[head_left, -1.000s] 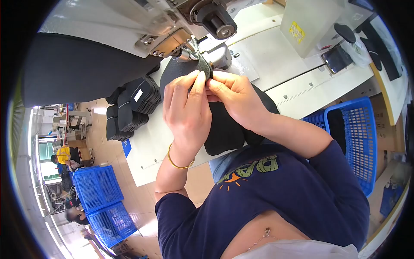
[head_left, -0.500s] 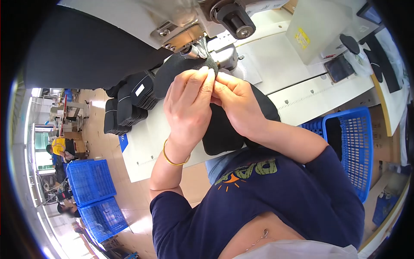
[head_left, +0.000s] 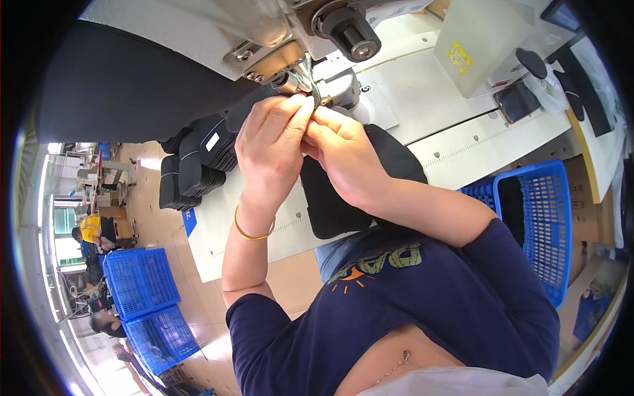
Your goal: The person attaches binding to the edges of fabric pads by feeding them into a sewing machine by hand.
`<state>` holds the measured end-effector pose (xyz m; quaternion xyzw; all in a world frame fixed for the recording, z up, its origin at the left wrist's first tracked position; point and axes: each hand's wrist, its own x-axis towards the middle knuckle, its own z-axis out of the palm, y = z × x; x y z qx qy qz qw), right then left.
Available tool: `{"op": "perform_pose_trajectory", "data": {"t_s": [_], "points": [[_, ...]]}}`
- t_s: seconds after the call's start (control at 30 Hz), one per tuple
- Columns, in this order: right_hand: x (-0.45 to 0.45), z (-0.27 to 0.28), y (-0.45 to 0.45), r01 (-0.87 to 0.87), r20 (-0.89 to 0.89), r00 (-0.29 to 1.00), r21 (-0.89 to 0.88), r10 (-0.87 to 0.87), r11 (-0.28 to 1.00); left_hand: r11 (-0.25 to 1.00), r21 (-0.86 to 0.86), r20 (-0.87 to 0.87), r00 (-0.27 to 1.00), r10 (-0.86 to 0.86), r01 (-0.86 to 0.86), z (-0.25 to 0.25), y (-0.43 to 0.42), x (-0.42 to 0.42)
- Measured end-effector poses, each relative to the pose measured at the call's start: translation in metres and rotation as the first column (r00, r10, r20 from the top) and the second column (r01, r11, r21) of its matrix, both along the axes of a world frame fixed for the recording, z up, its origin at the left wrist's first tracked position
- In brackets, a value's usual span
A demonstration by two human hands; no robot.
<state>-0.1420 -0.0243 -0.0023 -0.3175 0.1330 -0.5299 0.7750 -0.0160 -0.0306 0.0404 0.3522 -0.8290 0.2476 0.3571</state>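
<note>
Under the head of an industrial sewing machine [head_left: 274, 63], a black fabric piece [head_left: 316, 98] has its edge at the metal presser parts. My left hand [head_left: 271, 142], with a gold bangle at the wrist, pinches this edge between thumb and fingers. Right beside it, my right hand [head_left: 347, 155] also pinches the fabric, and the fingertips of both hands nearly meet. More black fabric pieces [head_left: 330, 208] lie on the white table below my right hand and forearm. Most of the held piece is hidden behind my left hand and the machine.
Banded stacks of black pieces [head_left: 214, 142] stand at the table's left edge. A blue plastic basket [head_left: 561, 231] is at my right, and blue crates [head_left: 142, 280] stand on the floor at left. A dark phone-like slab [head_left: 517, 102] lies far right. People sit in the background.
Both hands have shifted slightly left, still pinching. The fabric edge between them now shows as a narrow folded strip, where a wider part showed before.
</note>
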Motion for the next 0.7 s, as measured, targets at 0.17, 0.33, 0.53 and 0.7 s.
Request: {"op": "perform_pose_trajectory", "data": {"t_s": [0.17, 0.33, 0.53, 0.7], "points": [[0.003, 0.000, 0.000, 0.012, -0.006, 1.000, 0.003, -0.012, 1.000, 1.000, -0.011, -0.029, 1.000, 0.007, -0.008, -0.004, -0.004, 0.002], [0.000, 0.007, 0.003, 0.035, -0.013, 0.999, 0.069, -0.034, 0.997, 0.999, -0.022, -0.090, 0.995, 0.038, -0.040, -0.005, -0.002, -0.005], [-0.010, -0.003, 0.000, -0.035, -0.129, 0.991, -0.016, 0.032, 0.999, 0.997, 0.004, -0.154, 0.985, 0.082, -0.082, -0.007, 0.000, -0.012], [-0.011, -0.004, 0.001, -0.004, -0.147, 0.989, -0.052, -0.003, 0.999, 0.993, 0.021, -0.180, 0.977, 0.117, -0.115, -0.008, 0.001, -0.017]]}}
